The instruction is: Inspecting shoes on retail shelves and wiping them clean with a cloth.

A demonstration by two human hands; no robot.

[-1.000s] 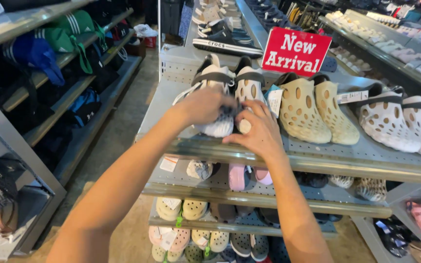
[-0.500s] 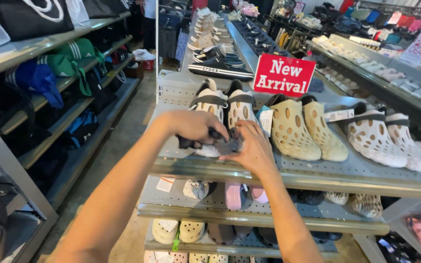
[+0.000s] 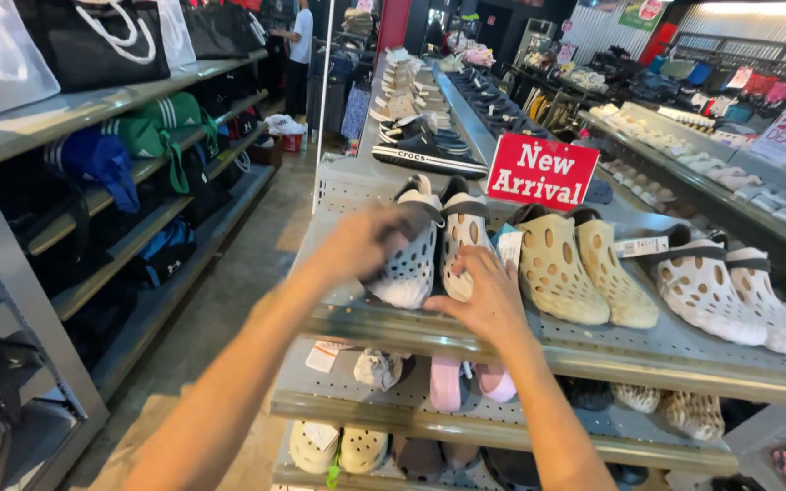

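A pair of white perforated clogs with black heel straps stands on the sloped top shelf (image 3: 684, 350). My left hand (image 3: 366, 241), blurred by motion, wraps the left side of the left white clog (image 3: 408, 259). My right hand (image 3: 488, 295) lies over the toe of the right white clog (image 3: 463, 241), fingers curled on its front. Both forearms reach in from the bottom of the view.
A beige clog pair (image 3: 575, 268) and a cream clog pair (image 3: 730, 291) sit to the right, behind a red sign (image 3: 541, 171). Lower shelves (image 3: 520, 423) hold more clogs. Bag shelves (image 3: 102, 164) line the left aisle. A person (image 3: 300, 41) stands far back.
My left hand has slid from the pair's middle to the left clog's outer side. My right hand has dropped lower onto the right clog's toe.
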